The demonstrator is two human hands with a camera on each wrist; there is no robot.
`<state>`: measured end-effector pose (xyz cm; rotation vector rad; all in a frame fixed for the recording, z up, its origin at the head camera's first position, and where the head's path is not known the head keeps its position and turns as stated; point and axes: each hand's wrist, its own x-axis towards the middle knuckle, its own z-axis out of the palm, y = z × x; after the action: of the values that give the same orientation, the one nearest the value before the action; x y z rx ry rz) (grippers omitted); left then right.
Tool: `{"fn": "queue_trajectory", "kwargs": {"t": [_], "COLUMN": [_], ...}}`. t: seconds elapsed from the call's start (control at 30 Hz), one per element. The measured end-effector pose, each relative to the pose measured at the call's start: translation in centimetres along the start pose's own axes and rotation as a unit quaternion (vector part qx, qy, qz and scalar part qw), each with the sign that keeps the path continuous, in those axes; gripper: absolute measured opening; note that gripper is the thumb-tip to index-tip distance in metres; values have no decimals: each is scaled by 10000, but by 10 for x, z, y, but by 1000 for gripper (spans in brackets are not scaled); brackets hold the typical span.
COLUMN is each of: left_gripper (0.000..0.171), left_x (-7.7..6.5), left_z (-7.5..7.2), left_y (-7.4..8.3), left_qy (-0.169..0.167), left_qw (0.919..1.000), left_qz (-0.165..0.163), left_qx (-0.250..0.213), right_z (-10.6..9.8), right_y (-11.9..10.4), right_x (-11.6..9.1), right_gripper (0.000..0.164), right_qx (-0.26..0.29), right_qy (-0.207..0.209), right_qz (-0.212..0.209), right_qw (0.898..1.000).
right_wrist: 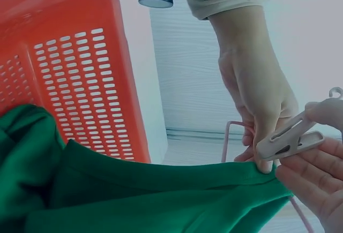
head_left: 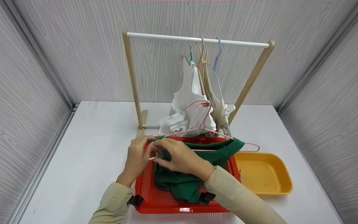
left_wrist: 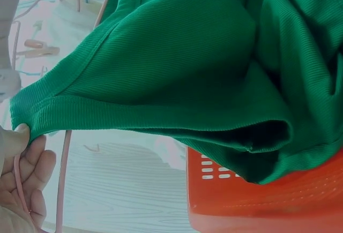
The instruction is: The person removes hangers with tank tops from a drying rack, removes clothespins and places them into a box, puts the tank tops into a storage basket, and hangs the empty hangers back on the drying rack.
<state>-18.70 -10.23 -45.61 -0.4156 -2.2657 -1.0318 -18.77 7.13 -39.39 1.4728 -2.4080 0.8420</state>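
A green ribbed sleeveless top (head_left: 179, 183) is draped on a pink hanger (head_left: 206, 118) above the red basket, its lower part hanging into it. My left hand (head_left: 136, 157) pinches the left shoulder strap together with the hanger's end, thumb on the cloth in the left wrist view. Between the thumb and fingers of my right hand (head_left: 182, 155) is a pale clothes peg (right_wrist: 289, 139). The peg's nose points at the strap, close by the left thumb; whether it bites the cloth I cannot tell. The other strap lies over the hanger's right arm.
The red basket (head_left: 163, 209) stands beneath my hands, with a yellow tray (head_left: 264, 189) to its right. Behind is a rack with a white rail (head_left: 166, 36), where a white top (head_left: 188, 84) and a beige garment (head_left: 218, 109) hang on hangers.
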Motion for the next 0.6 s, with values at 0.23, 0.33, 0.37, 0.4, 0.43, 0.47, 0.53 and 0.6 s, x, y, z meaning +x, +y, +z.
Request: {"fn": "queue_trajectory", "kwargs": {"t": [0.23, 0.33, 0.37, 0.4, 0.43, 0.47, 0.53, 0.6], "left_gripper": [11, 11, 11, 11, 11, 11, 12, 11], "left_x": [1, 1, 1, 1, 1, 1, 0, 0], "left_z": [0, 0, 0, -1, -1, 0, 0, 0], "left_y": [0, 0, -1, -1, -2, -2, -3, -4], "left_qy": [-30, -6, 2, 6, 15, 22, 31, 40], "left_qw": [9999, 9999, 9999, 9999, 9999, 9999, 9998, 9998], "left_qz": [-90, -85, -88, -96, -107, -108, -143, -154], "left_qx": [-49, -107, -120, -107, -106, -104, -106, -118], "right_z": [2, 3, 3, 4, 4, 5, 5, 5], "right_y": [5, 7, 8, 9, 10, 11, 13, 16], "right_x": [-7, -12, -14, -16, -18, -20, -24, -27], "right_gripper": [36, 33, 32, 32, 31, 30, 29, 28], "right_qx": [-88, -16, 14, 29, 59, 93, 194, 314], "right_qy": [-144, -101, -98, -92, -94, -95, -89, -63], "right_qz": [131, 192, 212, 222, 238, 251, 277, 302], "right_qw": [9998, 9998, 9997, 9997, 9997, 9996, 9994, 9990]}}
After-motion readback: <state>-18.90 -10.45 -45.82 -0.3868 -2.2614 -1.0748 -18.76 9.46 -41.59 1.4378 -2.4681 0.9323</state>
